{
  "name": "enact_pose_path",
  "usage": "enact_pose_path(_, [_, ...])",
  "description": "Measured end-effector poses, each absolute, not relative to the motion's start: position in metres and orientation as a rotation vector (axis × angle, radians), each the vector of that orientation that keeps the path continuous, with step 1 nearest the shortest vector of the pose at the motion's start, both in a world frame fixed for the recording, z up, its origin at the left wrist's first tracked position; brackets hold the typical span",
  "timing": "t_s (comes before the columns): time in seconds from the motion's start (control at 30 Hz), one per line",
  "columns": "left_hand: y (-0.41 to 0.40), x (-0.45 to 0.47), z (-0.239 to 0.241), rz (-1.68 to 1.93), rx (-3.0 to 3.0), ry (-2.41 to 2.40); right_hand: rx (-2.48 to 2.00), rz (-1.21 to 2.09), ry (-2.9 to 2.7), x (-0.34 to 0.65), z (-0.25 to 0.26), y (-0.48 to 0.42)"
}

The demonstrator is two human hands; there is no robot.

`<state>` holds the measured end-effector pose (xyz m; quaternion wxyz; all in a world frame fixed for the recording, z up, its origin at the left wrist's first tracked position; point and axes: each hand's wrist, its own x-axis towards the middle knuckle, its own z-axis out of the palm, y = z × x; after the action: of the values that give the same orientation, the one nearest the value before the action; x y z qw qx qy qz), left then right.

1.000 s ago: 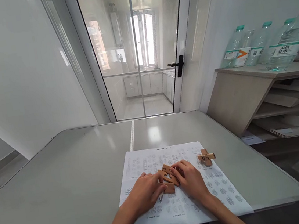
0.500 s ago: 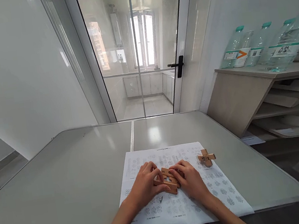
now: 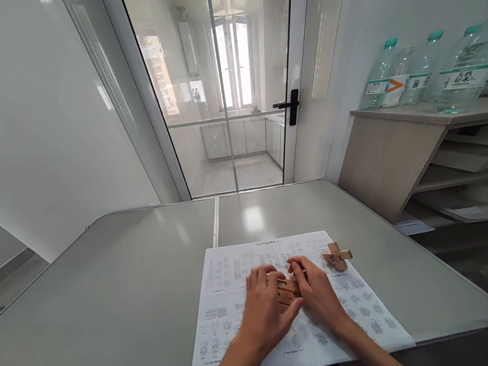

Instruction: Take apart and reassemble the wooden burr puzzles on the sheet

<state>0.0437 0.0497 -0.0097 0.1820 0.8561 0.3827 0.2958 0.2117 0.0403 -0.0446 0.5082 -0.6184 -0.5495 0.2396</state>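
Observation:
Over a printed paper sheet [image 3: 226, 316] on the grey table [image 3: 117, 285], my left hand [image 3: 265, 313] and my right hand [image 3: 318, 293] meet around a cluster of notched wooden puzzle pieces [image 3: 287, 291]. Both hands have fingers curled on the pieces, which sit mostly hidden between them. A second small assembly of crossed wooden pieces [image 3: 337, 256], marked with a number, lies on the sheet's far right corner, apart from my right hand.
A wooden shelf unit [image 3: 385, 157] stands to the right, with several water bottles [image 3: 419, 73] on top and flat items on its shelves. A glass door [image 3: 223, 83] with a black handle is behind the table. The table's front edge is close to my forearms.
My left hand has shifted right and closed in over the wooden pieces, covering more of them. The pieces have moved slightly right and up between both hands. The far assembly has stayed put.

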Motion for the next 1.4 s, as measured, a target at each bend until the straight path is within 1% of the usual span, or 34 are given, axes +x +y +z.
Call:
enact_pose_path(0.23, [0.046,0.070,-0.029,0.789,2.476,1.235,-1.501,0.588,-1.198,0.215,-0.050,0.043])
enact_pose_path(0.57, [0.114,0.018,-0.026,0.868,2.506,1.495,-1.498,0.608,-1.215,0.214,-0.045,0.040])
enact_pose_path(0.93, [0.144,-0.011,-0.021,0.858,2.509,1.582,-1.493,0.616,-1.248,0.216,-0.044,0.037])
enact_pose_path(1.07, [0.121,-0.018,-0.014,0.855,2.539,1.517,-1.508,0.625,-1.280,0.216,-0.044,0.037])
enact_pose_path(1.2, [0.066,-0.027,-0.007,0.862,2.541,1.301,-1.499,0.614,-1.307,0.218,-0.047,0.038])
enact_pose_path(1.3, [0.029,-0.038,-0.003,0.812,2.440,1.173,-1.494,0.626,-1.324,0.218,-0.048,0.039])
enact_pose_path(1.4, [0.010,-0.050,-0.002,0.830,2.254,1.227,-1.502,0.640,-1.331,0.219,-0.048,0.039])
